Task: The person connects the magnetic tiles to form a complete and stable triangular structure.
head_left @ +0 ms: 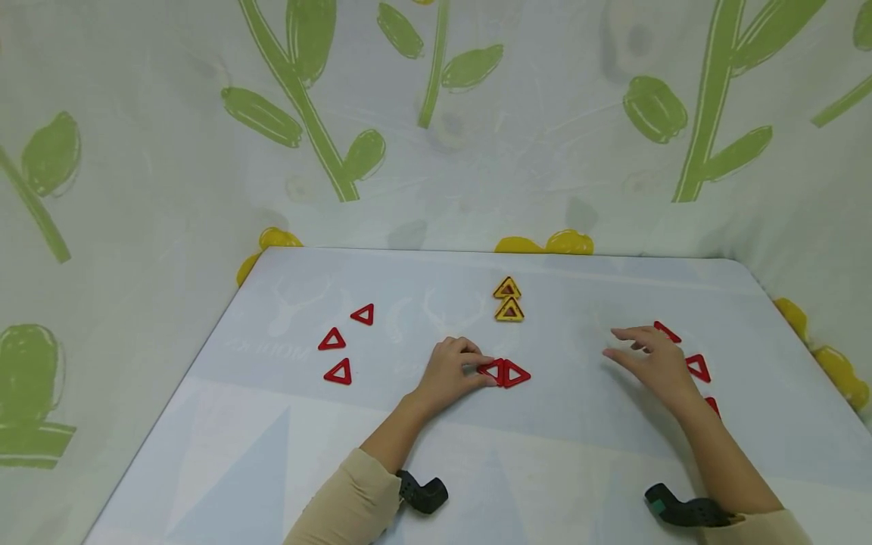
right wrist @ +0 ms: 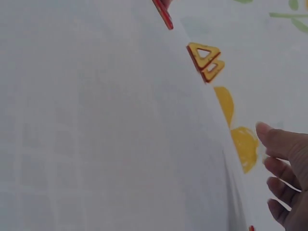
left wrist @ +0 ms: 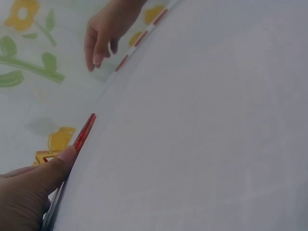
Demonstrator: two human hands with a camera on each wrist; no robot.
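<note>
My left hand [head_left: 450, 369] pinches a red triangular frame tile [head_left: 501, 372] between thumb and fingers, low over the table. Edge to edge with it lies a second red triangle [head_left: 517, 380], pointing right. In the left wrist view the thumb [left wrist: 67, 155] covers part of the red tile, seen edge-on. My right hand [head_left: 657, 367] hovers with fingers loosely bent and apart, holding nothing. Beside it, several red triangles [head_left: 669, 332] stand in a column, partly hidden by that hand and forearm. Beyond the left hand are two yellow triangles [head_left: 509, 317], one behind the other.
Three more red triangles [head_left: 331, 346] lie on the left part of the white table [head_left: 225, 424]. A patterned cloth [head_left: 170, 151] with green leaves and yellow flowers hangs behind and around the table. Dark camera mounts [head_left: 424, 493] sit at both wrists.
</note>
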